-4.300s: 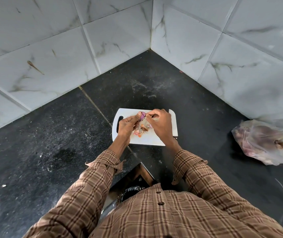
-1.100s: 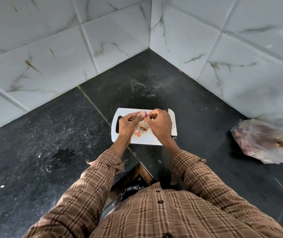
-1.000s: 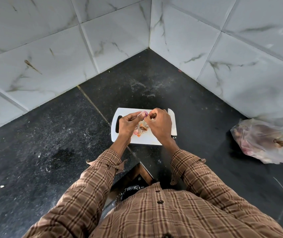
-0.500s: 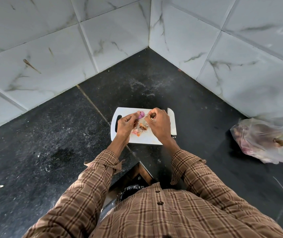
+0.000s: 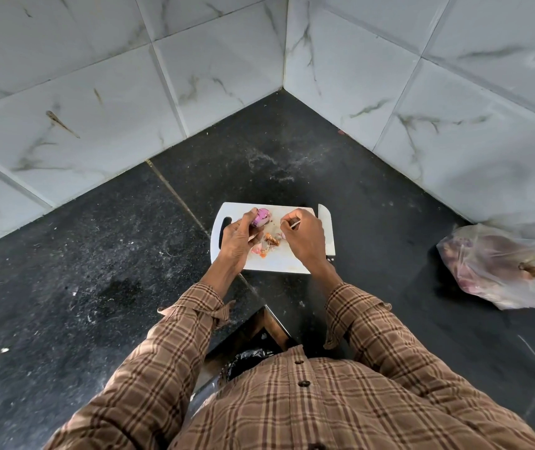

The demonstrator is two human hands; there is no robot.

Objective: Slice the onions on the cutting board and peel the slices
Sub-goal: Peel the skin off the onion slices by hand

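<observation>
At the centre of the frame, the left hand (image 5: 238, 240) gripped a purple onion piece (image 5: 261, 217) above the white plastic cutting board (image 5: 279, 263) on the black stone table (image 5: 81, 271). The right hand (image 5: 303, 237) pinched what looked like a thin strip of peel (image 5: 293, 225). Orange-brown skin scraps (image 5: 267, 243) lay between the hands.

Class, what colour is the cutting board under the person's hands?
White: the flat plastic cutting board, seen in the head view.

cutting board (image 5: 295, 263): 1 under hands | knife (image 5: 327, 228): 1 right of right hand | plastic bag (image 5: 503, 271): 1 far right of hands | hands: 2
</observation>
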